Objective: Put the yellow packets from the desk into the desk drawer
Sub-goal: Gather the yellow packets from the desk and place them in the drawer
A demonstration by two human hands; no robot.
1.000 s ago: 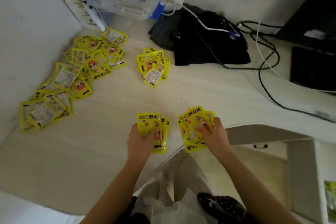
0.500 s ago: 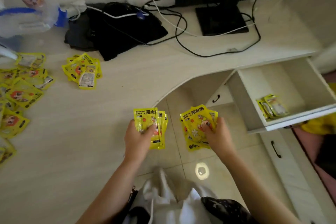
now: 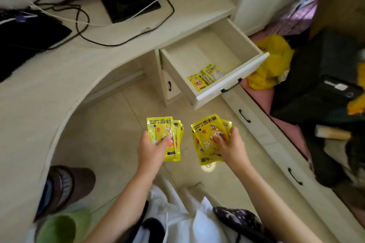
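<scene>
One stack of yellow packets point(image 3: 167, 140) is gripped by the left hand point(image 3: 151, 149), another stack point(image 3: 209, 140) is pinched by the right hand point(image 3: 231, 147), above the floor. Few packets point(image 3: 205, 78) are lying in the open desk drawer point(image 3: 233, 79); both handfuls are yet to be deposited.

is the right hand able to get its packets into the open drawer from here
Probably yes. The right hand holds its stack of packets just short of the drawer, which is pulled out and mostly bare, with nothing between them.
</scene>
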